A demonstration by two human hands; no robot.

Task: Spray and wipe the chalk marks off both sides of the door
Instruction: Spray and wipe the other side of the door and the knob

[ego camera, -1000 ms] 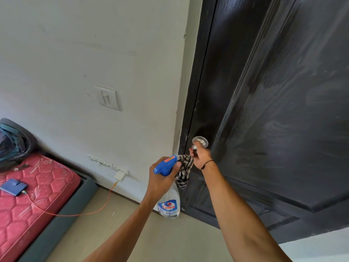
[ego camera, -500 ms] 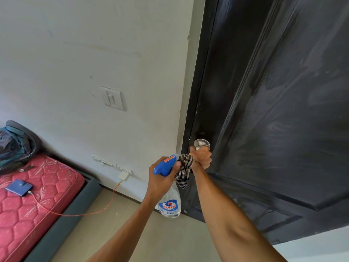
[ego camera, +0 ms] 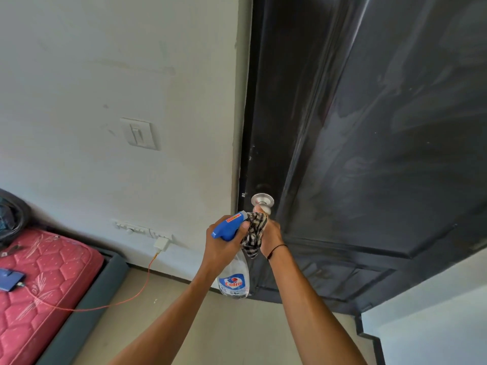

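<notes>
Black door (ego camera: pixel 382 143) filling right half of view, smeary pale streaks over the panels. Silver round knob (ego camera: pixel 262 201) near the door's left edge. Right hand (ego camera: pixel 271 237) at the knob, grip curled round it from below, striped cloth (ego camera: pixel 254 234) bunched between palm and left hand. Thin black band on right wrist. Left hand (ego camera: pixel 221 246) just beside, grip clamped on neck of spray bottle (ego camera: pixel 233 275): blue trigger head on top, clear body with "Colin" label hanging down, touching the cloth. White wall (ego camera: pixel 118 75) left of door frame, light switch (ego camera: pixel 139 133) mid-wall, socket strip lower down with white charger (ego camera: pixel 161 245) plugged in. Orange cable (ego camera: pixel 113 304) trailing from charger across floor to blue device (ego camera: pixel 10 279) on red mattress (ego camera: pixel 44 280) at bottom left. Dark bag (ego camera: pixel 10 216) at far left edge, cropped.
</notes>
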